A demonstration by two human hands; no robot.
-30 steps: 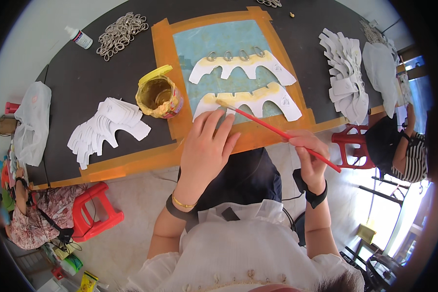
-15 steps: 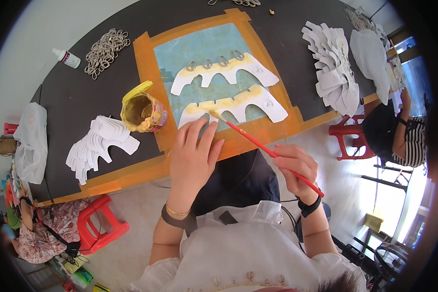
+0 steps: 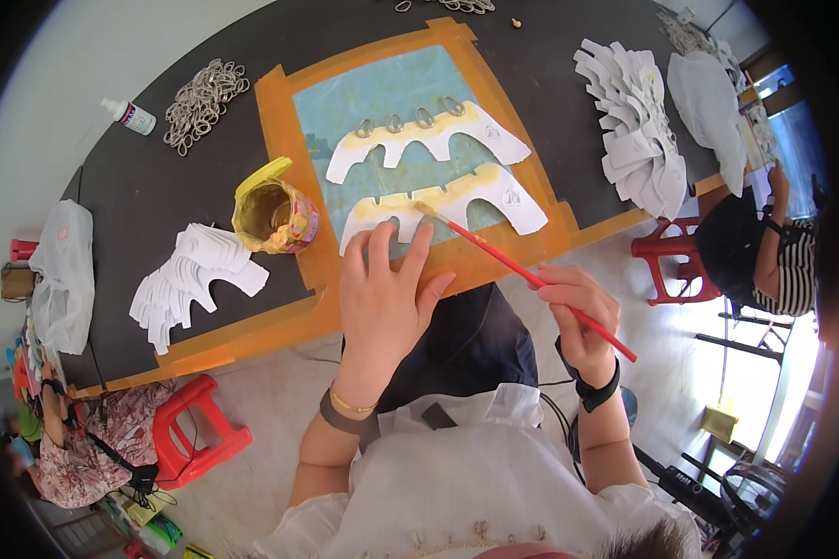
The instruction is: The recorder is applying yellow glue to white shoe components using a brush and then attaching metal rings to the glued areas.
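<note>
The right hand [image 3: 583,314] has its fingers clamped on the brush [image 3: 491,251], tip at the lower piece [image 3: 449,196] on the sheet [image 3: 373,88], the left hand [image 3: 379,300] lies fingers apart beside that piece, and both look pasted, but only the upper piece [image 3: 433,131] has rings [image 3: 425,117].

One brush [image 3: 499,254], one tub [image 3: 296,222], one bottle [image 3: 133,117]. Two loose cutouts [image 3: 457,191], four rings [image 3: 425,118] on far one [image 3: 438,131]. Two stacks [image 3: 200,253].
</note>
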